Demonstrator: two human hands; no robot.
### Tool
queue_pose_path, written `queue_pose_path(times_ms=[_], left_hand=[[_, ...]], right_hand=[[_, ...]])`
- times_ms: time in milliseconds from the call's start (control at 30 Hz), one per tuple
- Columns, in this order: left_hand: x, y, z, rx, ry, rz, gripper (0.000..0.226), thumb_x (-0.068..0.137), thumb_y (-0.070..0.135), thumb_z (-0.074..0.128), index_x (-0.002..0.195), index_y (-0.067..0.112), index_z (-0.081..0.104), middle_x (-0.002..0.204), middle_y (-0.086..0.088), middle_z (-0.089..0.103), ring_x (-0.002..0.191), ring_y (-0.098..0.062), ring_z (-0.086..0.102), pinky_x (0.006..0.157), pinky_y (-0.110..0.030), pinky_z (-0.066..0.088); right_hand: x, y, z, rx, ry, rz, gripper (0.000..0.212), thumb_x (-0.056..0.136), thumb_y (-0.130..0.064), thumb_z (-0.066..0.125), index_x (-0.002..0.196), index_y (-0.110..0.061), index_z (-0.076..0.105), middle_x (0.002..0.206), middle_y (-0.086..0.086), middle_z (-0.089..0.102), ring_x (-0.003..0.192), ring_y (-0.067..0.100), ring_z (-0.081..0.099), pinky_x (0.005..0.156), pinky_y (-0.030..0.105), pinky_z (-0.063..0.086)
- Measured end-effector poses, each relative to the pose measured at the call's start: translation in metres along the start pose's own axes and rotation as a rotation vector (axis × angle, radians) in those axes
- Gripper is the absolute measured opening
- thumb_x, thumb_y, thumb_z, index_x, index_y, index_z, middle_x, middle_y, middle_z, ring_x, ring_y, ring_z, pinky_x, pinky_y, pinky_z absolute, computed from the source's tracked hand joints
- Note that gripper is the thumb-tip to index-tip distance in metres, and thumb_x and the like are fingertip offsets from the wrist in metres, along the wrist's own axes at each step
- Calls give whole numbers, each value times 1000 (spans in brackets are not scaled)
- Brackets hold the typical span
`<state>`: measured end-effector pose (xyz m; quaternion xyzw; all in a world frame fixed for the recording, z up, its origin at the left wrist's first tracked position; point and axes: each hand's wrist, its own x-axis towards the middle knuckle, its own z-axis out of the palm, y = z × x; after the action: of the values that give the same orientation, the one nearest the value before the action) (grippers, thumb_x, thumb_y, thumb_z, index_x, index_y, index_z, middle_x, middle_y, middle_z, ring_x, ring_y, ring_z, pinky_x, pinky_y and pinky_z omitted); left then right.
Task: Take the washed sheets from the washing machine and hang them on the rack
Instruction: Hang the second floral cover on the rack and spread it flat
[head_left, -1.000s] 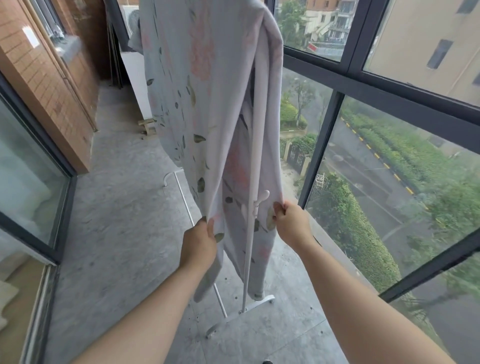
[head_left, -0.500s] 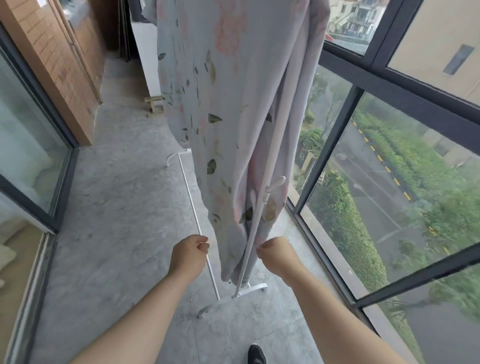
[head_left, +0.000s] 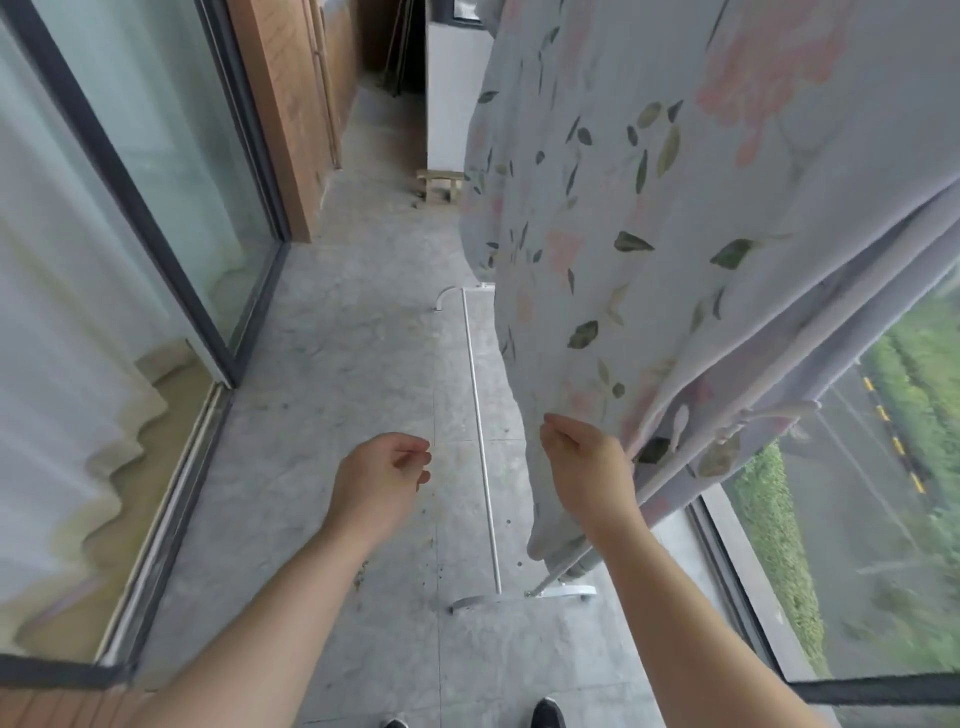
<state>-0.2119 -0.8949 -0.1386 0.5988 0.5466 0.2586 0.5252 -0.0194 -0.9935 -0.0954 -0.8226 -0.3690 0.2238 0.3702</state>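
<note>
A pale lilac sheet printed with pink flowers and green leaves hangs draped over the white drying rack, whose low bar and foot show on the floor. My left hand hovers left of the bar, apart from the sheet, its fingers loosely curled around nothing. My right hand lies against the sheet's lower edge with curled fingers. Whether it pinches the cloth I cannot tell. The rack's top rail is hidden under the sheet.
A white washing machine stands at the far end with a small wooden stool in front. A glass sliding door runs along the left and a floor-length window along the right. My shoes are at the bottom.
Both hands gripped the sheet's lower edge and pulled down. The left hand has since let go and moved left. My view has tilted toward the floor.
</note>
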Motion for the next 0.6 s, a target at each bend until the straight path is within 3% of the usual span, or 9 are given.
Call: queue_pose_path(times_ms=[100,133,167,200,233,300,367,533,600], left_hand=[[7,4,-27,-21,-13,28,22,98,11,58,92,27,72,92,9,76,78,-6,74,84,-38,61],[10,7,-33,-42,-6,34,22,98,11,58,92,27,71,91,8,76,78,-7,74,84,-39,61],[14,10,-40,-63,0,35,23,98,10,57,92,27,71,91,8,76,78,-8,75,84,-39,61],[20,12,-45,-82,4,39,23,97,9,57,92,26,72,90,8,77,79,-9,75,84,-40,61],[24,15,-50,-96,1,38,23,97,8,57,93,25,72,89,8,77,79,-10,75,85,-41,61],[37,20,-59,-110,-4,38,23,97,7,57,95,23,72,90,7,77,79,-11,75,85,-41,61],[50,24,-65,-111,-8,40,23,98,6,56,96,21,72,91,6,77,78,-10,75,84,-40,61],[128,41,-80,-116,-26,26,22,98,4,56,98,18,72,92,3,76,77,-12,75,81,-36,61],[170,52,-81,-136,-27,30,21,97,3,55,100,14,72,93,0,76,76,-15,75,79,-34,61]], right_hand=[[0,-26,22,81,1,-3,25,99,-19,50,94,-18,74,77,20,61,63,31,48,59,35,42],[1,-34,29,103,-9,-1,29,98,-18,49,77,-20,69,69,20,51,58,24,39,57,33,35],[4,-42,37,105,-11,-16,28,98,-17,49,76,-7,63,68,21,41,59,17,32,58,32,28],[8,-51,43,102,-13,-25,27,97,-16,49,78,1,57,69,21,36,62,14,29,59,32,25],[11,-58,49,91,-21,-41,25,98,-17,49,94,7,55,69,20,37,62,15,30,59,32,26],[23,-73,60,102,-43,-57,28,99,-19,50,83,-1,63,72,22,52,61,29,41,59,38,40],[36,-80,67,115,-52,-57,31,100,-22,50,111,5,61,97,23,65,90,38,56,80,47,51],[94,-104,95,156,-43,-2,34,102,-29,54,126,-9,65,115,1,72,108,18,65,94,27,52],[126,-111,108,190,-27,-10,31,102,-28,54,122,-9,68,111,-4,72,103,3,63,86,13,51]])
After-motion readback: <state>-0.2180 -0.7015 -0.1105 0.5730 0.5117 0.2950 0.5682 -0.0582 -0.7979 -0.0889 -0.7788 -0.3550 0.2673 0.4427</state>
